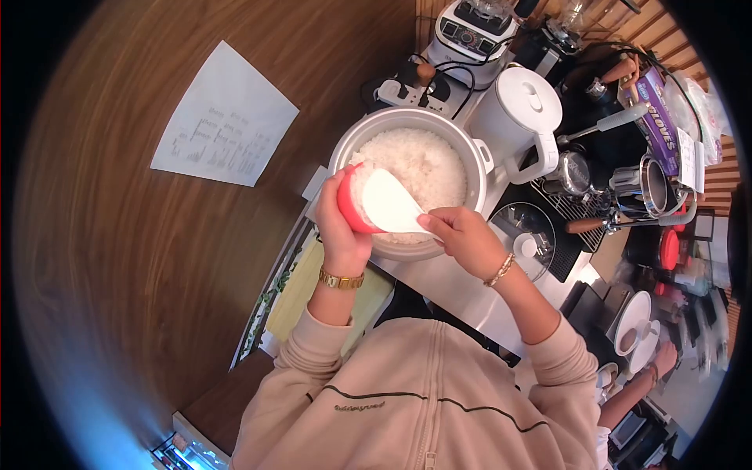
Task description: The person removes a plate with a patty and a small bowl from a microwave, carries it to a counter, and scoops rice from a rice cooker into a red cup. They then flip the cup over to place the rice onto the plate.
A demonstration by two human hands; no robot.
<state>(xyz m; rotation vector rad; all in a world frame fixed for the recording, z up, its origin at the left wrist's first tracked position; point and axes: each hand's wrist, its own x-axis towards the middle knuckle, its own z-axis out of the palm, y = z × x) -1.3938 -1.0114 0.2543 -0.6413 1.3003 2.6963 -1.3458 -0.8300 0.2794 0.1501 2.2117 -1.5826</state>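
A rice pot [338, 157] full of cooked white rice [427, 160] stands on the counter in front of me. Over its near left side my left hand [338, 215] is wrapped round a small red bowl [350, 205] with rice in it. My right hand [464, 239] grips the handle of a white rice paddle [388, 202]. The paddle's blade lies against the rice at the bowl's opening. The blade hides part of the bowl's contents.
Right of the pot stand a white kettle [521, 110] and a glass lid [521, 235]. A blender [474, 35] and a purple gloves box [656, 117] are farther back. Paper [227, 117] hangs on the wooden panel at left. Another person's hand [666, 359] shows at lower right.
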